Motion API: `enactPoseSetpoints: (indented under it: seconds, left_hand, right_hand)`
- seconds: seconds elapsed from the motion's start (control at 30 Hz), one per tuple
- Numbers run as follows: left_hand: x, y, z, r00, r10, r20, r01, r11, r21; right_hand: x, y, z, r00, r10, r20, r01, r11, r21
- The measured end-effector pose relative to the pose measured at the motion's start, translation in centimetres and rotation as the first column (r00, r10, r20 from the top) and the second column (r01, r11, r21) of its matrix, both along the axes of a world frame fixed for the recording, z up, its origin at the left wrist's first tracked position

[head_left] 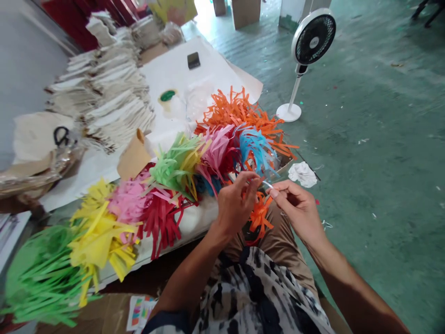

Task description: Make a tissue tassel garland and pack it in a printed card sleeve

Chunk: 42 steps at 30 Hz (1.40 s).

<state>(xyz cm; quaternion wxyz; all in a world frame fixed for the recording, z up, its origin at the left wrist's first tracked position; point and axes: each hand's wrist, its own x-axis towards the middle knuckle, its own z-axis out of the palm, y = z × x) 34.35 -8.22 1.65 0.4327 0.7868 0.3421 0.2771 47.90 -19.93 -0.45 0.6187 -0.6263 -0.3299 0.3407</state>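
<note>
My left hand (235, 200) is closed at its fingertips around the top of an orange paper tassel (260, 215), whose fringe hangs over my lap. A thin white tie (267, 184) runs from there to my right hand (297, 204), which pinches it between thumb and forefinger. The fingers of my left hand partly hide the top of the tassel. Just beyond my hands lie a blue paper tassel (256, 147), a pink one (219, 146) and a large heap of orange fringe (239, 111).
Along the table edge lie a light green tassel (174, 167), red fringe (162, 218), yellow fringe (104, 232) and green fringe (45, 273). Stacks of white paper bundles (114, 88) stand behind. A fan (314, 39) and crumpled white paper (302, 174) are on the floor.
</note>
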Motion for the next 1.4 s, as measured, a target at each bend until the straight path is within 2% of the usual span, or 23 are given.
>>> enactPoseSetpoints:
  seconds: [0.1, 0.17, 0.23, 0.3, 0.37, 0.53, 0.7, 0.87, 0.97, 1.03, 1.13, 1.23, 1.3, 1.4]
  left_hand:
    - [0.0, 3.9, 1.0, 0.998, -0.001, -0.068, 0.019, 0.964, 0.267]
    - [0.2, 6.4, 1.5, 0.981, -0.064, -0.186, 0.140, 0.890, 0.433]
    - [0.7, 8.1, 1.7, 0.939, -0.118, -0.322, 0.273, 0.824, 0.496]
    - [1.5, 8.9, 1.7, 0.897, -0.137, -0.421, 0.358, 0.786, 0.504]
    - [2.3, 9.2, 1.5, 0.871, -0.142, -0.470, 0.395, 0.773, 0.497]
    - [3.7, 9.7, 1.4, 0.841, -0.175, -0.511, 0.434, 0.783, 0.446]
    - [4.4, 10.2, 1.5, 0.842, -0.221, -0.492, 0.440, 0.810, 0.388]
    - [5.0, 10.9, 2.1, 0.816, -0.258, -0.517, 0.492, 0.780, 0.387]
    - [5.0, 11.9, 3.2, 0.852, -0.293, -0.434, 0.476, 0.778, 0.410]
    - [5.0, 12.6, 3.9, 0.882, -0.357, -0.308, 0.459, 0.799, 0.389]
    - [5.1, 12.9, 4.7, 0.900, -0.432, -0.054, 0.431, 0.865, 0.256]
    - [5.5, 11.6, 5.2, 0.893, -0.412, 0.181, 0.406, 0.911, 0.070]
    - [5.6, 10.2, 5.4, 0.878, -0.372, 0.301, 0.415, 0.905, -0.090]
    - [5.5, 7.9, 5.3, 0.865, -0.325, 0.383, 0.462, 0.815, -0.351]
  right_hand:
    - [0.7, 0.2, -0.3, 0.999, -0.046, -0.026, 0.047, 0.999, 0.027]
    - [1.2, 0.5, -0.5, 0.998, -0.062, -0.034, 0.063, 0.998, 0.028]
    - [1.6, 0.9, -0.7, 0.998, -0.064, -0.025, 0.065, 0.998, 0.022]
    - [1.8, 1.6, -0.9, 0.999, -0.054, 0.003, 0.054, 0.998, 0.015]
    - [2.0, 2.3, -0.9, 0.999, -0.037, 0.034, 0.037, 0.999, 0.016]
    - [2.1, 3.7, -1.0, 0.998, -0.009, 0.065, 0.009, 1.000, 0.000]
    - [2.2, 3.8, -1.5, 0.993, 0.018, 0.119, -0.012, 0.999, -0.047]
    - [2.2, 3.8, -1.7, 0.967, 0.100, 0.236, -0.082, 0.993, -0.081]
    - [2.2, 4.0, -1.6, 0.957, 0.091, 0.274, -0.079, 0.995, -0.055]
    - [2.2, 4.2, -1.5, 0.954, 0.060, 0.294, -0.057, 0.998, -0.017]
    - [2.2, 4.2, -1.1, 0.953, -0.019, 0.302, 0.003, 0.998, 0.055]
    - [2.1, 3.9, -0.2, 0.937, -0.149, 0.316, 0.091, 0.977, 0.190]
    - [2.0, 3.5, 0.6, 0.908, -0.255, 0.332, 0.153, 0.940, 0.305]
    - [2.3, 2.9, 2.0, 0.866, -0.343, 0.363, 0.187, 0.897, 0.401]
